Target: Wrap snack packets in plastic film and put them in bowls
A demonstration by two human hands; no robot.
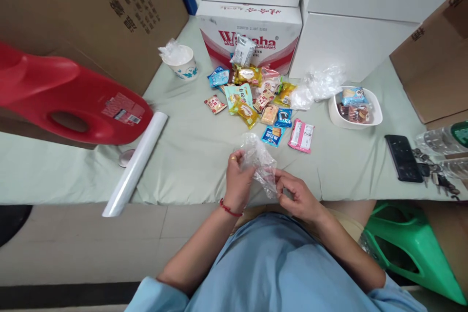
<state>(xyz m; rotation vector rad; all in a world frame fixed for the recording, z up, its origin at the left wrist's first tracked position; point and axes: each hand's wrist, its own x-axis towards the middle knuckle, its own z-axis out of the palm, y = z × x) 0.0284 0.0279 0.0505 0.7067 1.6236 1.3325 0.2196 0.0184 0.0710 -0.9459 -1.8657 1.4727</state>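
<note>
A clear, crinkled plastic bag (259, 158) is stretched between my two hands above the table's front edge. My left hand (239, 175) is closed on its left side, thumb on top. The fingers of my right hand (295, 194) pinch the bag's lower right edge. Just beyond the bag lie a blue snack packet (272, 136) and a pink-and-white packet (301, 135). Farther back is a loose pile of small wrapped snacks, among them a yellow packet (245, 112) and a red-and-cream packet (215, 104).
A white tub (356, 123) holds several wrapped snacks, beside more crumpled clear plastic (323, 85). A paper cup (185, 64) stands back left. A white roll (135, 165) and a red jug (73, 97) occupy the left; a phone (403, 158) and keys (437, 173) lie right.
</note>
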